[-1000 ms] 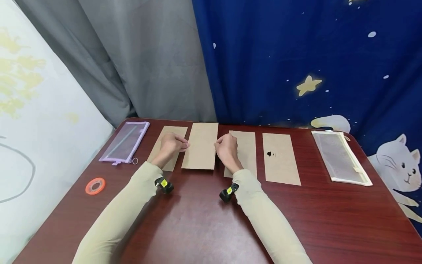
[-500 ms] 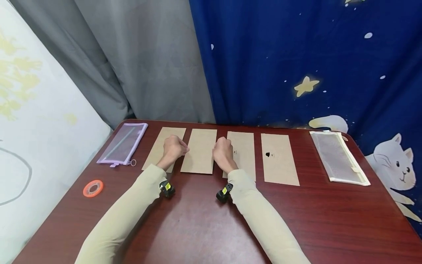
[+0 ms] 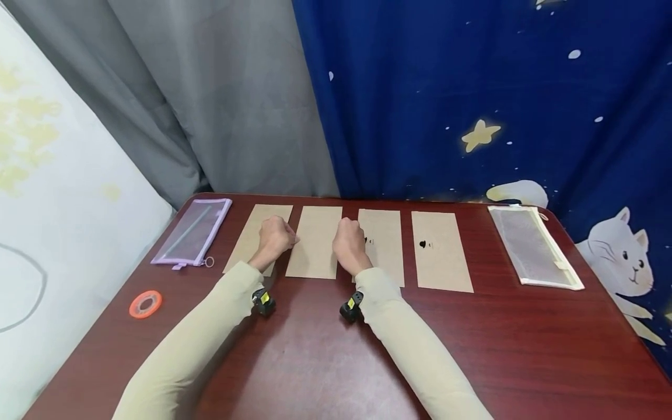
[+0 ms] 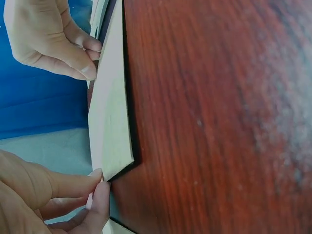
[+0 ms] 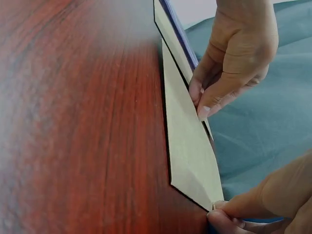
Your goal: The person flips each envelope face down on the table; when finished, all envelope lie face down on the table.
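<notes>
My left hand (image 3: 274, 239) and right hand (image 3: 349, 242) pinch opposite long edges of a flat, plain kraft-paper rectangle (image 3: 317, 245), second from the left in a row. In the left wrist view, thumb and forefinger of the left hand (image 4: 63, 197) meet at the edge of the kraft-paper rectangle (image 4: 113, 112); a dark shadow runs along its near side. In the right wrist view, the right hand (image 5: 268, 202) pinches the other edge. Under my right wrist lies part of another kraft-paper rectangle (image 3: 385, 248) with a small hat print; my left hand overlaps a plain one (image 3: 251, 239).
A fourth kraft-paper rectangle (image 3: 443, 256), hat-printed, lies to the right. A lilac mesh zip pouch (image 3: 194, 230) rests at the left and a cream one (image 3: 535, 248) at the right. An orange ring (image 3: 135, 305) lies near the left edge of the table (image 3: 304, 361). Curtains hang behind.
The kraft-paper rectangle between my hands has come down from a raised, tilted position to lie level with its row. Both hands keep hold of its edges; the head view has shifted slightly.
</notes>
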A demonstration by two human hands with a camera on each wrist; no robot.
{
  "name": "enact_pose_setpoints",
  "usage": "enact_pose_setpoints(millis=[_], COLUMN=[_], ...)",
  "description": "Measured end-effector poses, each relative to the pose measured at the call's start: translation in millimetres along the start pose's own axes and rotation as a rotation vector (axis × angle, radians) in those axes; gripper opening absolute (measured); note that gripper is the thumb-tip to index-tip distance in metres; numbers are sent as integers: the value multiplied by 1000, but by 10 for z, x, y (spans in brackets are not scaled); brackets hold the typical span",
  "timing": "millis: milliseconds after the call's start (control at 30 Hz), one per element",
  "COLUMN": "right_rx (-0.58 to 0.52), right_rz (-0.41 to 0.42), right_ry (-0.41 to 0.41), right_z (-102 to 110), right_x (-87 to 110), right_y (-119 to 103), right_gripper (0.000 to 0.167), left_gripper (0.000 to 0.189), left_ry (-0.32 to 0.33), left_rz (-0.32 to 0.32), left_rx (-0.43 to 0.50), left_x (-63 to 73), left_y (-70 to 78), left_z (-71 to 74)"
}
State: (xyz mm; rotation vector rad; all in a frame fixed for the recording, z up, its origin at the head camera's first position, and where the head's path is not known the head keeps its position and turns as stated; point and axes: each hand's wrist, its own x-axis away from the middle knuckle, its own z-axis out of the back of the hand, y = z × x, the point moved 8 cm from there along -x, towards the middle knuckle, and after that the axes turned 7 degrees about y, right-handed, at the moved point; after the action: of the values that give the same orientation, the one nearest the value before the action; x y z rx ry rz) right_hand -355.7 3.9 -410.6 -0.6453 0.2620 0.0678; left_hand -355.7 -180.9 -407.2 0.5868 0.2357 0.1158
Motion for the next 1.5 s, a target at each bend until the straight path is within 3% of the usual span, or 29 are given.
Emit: enact_pose_setpoints(millis=[200, 333, 400, 500, 667, 767, 900, 1133, 1300, 1500], right_rx=[-90, -181, -222, -285, -458, -558, -633, -691, -730, -726], right_rz=[-25, -78, -98, -133, -258, -324, -366, -442, -533, -571], right_ry=[7, -16, -25, -49, -144, -201, -274, -387, -411, -432], right_z=[139, 260, 333, 444, 599, 702, 844, 948, 928, 905], right_x=[57, 83, 86, 90, 137, 158, 162, 167, 192, 189], right_y=[80, 191, 270, 411, 714, 897, 1133, 1405, 1493, 1474], right_gripper=[50, 24, 17, 21, 26, 32, 37, 46, 48, 45], left_gripper=[22, 35, 42, 51, 57, 59, 63, 63, 60, 66], left_ry=[-13, -50, -98, -192, -387, -487, -540, -552, -542, -548], left_rz=[25, 62, 91, 142, 277, 341, 369, 423, 441, 458], left_rx=[2, 82, 159, 318, 606, 690, 705, 713, 700, 691], left_x=[16, 67, 101, 149, 255, 324, 367, 342, 317, 315], left_y=[41, 156, 240, 388, 644, 784, 910, 973, 997, 1039], left_z=[-17, -15, -45, -146, -440, -581, -672, -769, -814, -852])
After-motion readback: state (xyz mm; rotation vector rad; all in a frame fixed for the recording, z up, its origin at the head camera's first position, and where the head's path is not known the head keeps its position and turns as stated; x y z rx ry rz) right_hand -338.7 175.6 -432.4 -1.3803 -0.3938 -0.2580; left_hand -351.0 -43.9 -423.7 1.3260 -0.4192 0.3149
